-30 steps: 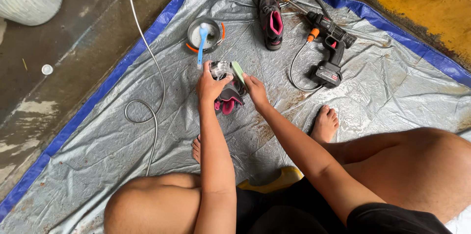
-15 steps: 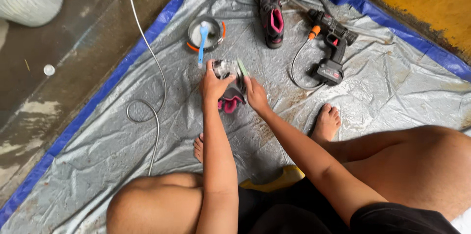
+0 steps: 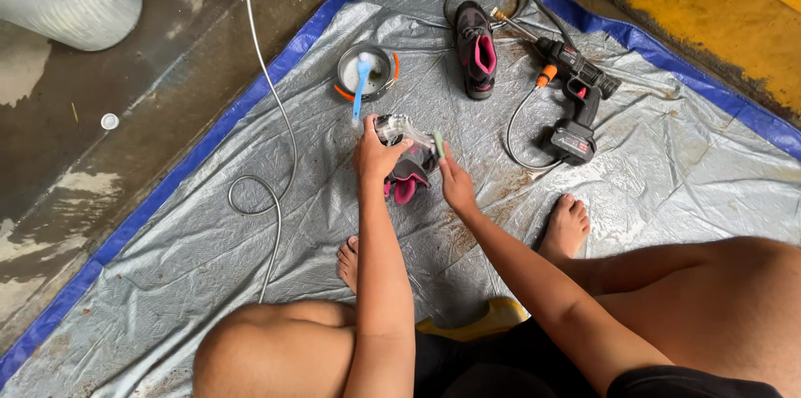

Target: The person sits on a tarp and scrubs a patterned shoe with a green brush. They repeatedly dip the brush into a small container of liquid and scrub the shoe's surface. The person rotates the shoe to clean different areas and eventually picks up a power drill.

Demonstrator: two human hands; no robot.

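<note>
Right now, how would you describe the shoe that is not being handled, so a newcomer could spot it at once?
Start from the grey tarp with a blue border spread on the floor. Near its far edge, between the small round bowl holding a blue brush and the black power tool, lies a dark shoe. It lies alone with its pink lining facing up, while the other shoe is gripped by both hands.
</note>
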